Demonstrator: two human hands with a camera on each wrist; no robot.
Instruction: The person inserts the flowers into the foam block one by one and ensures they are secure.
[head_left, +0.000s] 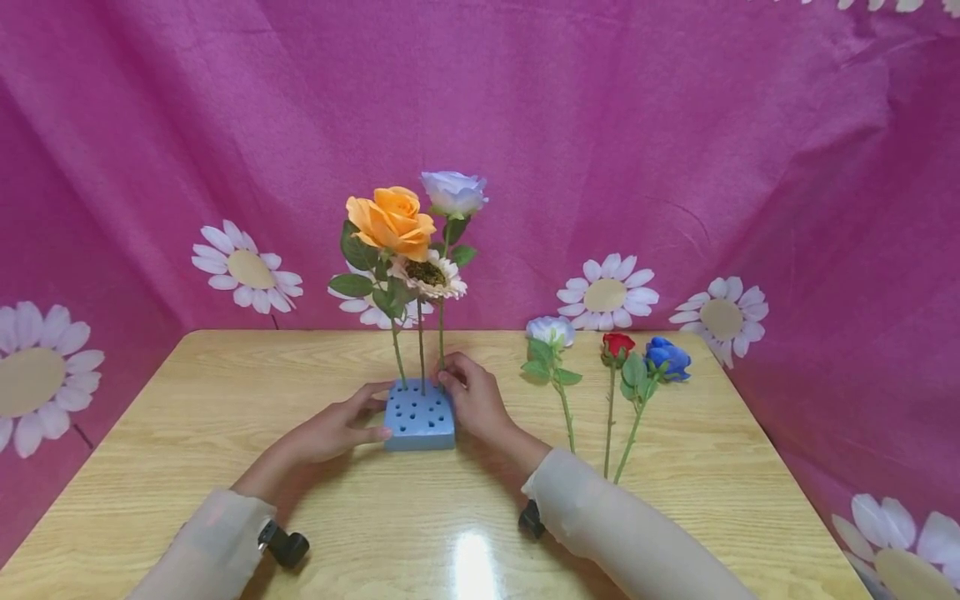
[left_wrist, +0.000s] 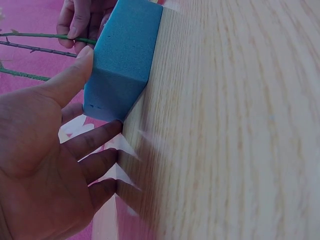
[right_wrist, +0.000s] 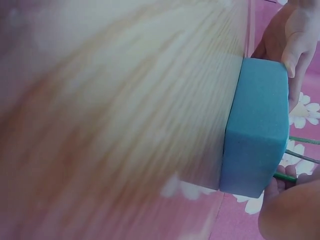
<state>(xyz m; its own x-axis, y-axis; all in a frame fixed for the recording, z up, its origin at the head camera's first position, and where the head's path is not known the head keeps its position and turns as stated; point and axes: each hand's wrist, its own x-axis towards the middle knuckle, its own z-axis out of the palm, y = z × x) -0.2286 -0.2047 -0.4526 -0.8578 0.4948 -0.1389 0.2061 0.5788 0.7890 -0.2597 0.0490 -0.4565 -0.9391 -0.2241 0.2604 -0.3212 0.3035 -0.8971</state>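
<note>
A blue foam block (head_left: 420,440) with rows of holes stands on the table, three flower stems upright in it. These are an orange rose (head_left: 393,222), a pale daisy-like flower (head_left: 429,275) with a dark centre, and a pale lavender rose (head_left: 454,193). My right hand (head_left: 476,402) pinches the lavender rose's green stem low down, at the block's back right; its fingertips partly hide where the stem enters. My left hand (head_left: 330,429) holds the block's left side, thumb at the front corner. In the left wrist view, other fingers (left_wrist: 102,192) spread down to the table.
Three flowers lie to the right on the wooden table (head_left: 360,517): a whitish-lavender rose (head_left: 551,332), a red rose (head_left: 617,347) and a blue rose (head_left: 667,358). Behind the table hangs a pink cloth (head_left: 675,150) printed with white daisies.
</note>
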